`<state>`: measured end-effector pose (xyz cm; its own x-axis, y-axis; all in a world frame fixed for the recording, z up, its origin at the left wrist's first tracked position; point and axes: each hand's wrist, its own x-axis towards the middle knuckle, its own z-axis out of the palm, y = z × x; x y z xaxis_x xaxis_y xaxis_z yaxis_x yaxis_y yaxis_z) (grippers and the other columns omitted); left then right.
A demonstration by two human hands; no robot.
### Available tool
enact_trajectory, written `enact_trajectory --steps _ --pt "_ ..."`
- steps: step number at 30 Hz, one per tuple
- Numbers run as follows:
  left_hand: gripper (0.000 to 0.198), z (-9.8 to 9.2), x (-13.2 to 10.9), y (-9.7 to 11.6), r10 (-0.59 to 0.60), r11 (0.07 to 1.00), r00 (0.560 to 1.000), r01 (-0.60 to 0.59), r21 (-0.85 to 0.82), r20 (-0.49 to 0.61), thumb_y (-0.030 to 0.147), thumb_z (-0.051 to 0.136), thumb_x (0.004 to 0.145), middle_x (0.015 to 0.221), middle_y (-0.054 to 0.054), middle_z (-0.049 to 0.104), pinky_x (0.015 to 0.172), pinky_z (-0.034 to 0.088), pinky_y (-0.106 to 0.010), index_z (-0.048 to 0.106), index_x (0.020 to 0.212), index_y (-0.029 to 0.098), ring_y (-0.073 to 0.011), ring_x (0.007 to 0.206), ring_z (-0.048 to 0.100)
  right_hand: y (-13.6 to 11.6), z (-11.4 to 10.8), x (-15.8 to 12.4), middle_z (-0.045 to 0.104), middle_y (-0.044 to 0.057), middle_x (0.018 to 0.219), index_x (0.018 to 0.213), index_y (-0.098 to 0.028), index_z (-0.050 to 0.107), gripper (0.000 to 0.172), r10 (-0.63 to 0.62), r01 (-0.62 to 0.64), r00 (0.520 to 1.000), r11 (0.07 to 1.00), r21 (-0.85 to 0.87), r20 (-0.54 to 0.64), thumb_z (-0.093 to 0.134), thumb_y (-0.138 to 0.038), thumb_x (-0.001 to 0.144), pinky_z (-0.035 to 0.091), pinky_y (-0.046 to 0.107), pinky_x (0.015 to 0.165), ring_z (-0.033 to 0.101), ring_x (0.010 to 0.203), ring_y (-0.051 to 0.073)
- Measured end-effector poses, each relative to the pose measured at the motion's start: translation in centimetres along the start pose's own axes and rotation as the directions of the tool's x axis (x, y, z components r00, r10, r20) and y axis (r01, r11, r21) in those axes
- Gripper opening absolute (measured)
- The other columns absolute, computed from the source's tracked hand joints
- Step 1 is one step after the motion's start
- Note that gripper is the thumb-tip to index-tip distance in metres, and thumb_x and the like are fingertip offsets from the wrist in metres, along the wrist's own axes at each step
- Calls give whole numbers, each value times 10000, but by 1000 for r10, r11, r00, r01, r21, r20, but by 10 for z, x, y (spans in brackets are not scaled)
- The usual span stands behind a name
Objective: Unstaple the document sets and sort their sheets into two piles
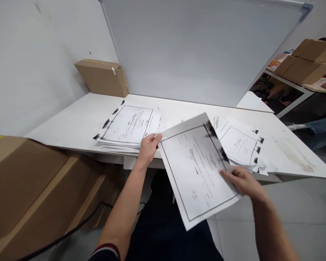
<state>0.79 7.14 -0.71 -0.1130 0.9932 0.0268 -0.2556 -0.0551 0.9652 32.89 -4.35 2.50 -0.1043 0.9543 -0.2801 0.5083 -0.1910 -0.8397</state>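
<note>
Printed sheet (179, 181) observed tilted between the hands, grasped by both. Left hand (149, 146) pinches it near one corner; right hand (243, 181) grips the opposite, black-smudged edge, thumb on the printed face. Paper stack (136, 125) lies just beyond the left hand, overlapping papers (237, 143) beyond the right, both on a white table (65, 119).

Single head cam, worn by the person, facing forward and down. Wearer's lap (174, 239) at bottom centre, forearms (122, 206) entering from bottom edge. Close range on left hand (149, 148), right hand (243, 181) and held sheet (179, 174), around frame centre. White tabletop (62, 121) crosses mid-frame; whiteboard (179, 47) farther off, top centre. Wide coverage: cartons (29, 192) lower left, cardboard box (306, 67) upper right.
</note>
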Motion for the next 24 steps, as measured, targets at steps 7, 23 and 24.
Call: enact_trajectory --steps 7,23,24 --pt "246 9 8 -48 182 676 974 -222 703 132 270 486 821 782 -22 660 709 452 -271 627 1001 181 -150 726 596 67 101 -28 727 77 761 862 -150 705 402 279 -221 960 756 616 3 704 -500 663 525 314 617 666 653 227" --pt "490 13 4 -59 278 395 877 -477 785 393 132 327 875 1029 -80 549 885 423 -333 376 1352 229 -193 973 506 57 94 -36 739 84 791 999 -139 682 430 417 -288 909 630 721 -1 737 -418 676 553 274 572 688 630 218" --pt "496 13 4 -59 265 381 881 -470 796 393 128 324 875 1026 -76 538 878 424 -329 379 1352 251 -193 964 504 57 94 -35 739 81 792 1008 -141 680 432 419 -289 908 629 722 -2 736 -415 679 553 273 572 688 629 217"
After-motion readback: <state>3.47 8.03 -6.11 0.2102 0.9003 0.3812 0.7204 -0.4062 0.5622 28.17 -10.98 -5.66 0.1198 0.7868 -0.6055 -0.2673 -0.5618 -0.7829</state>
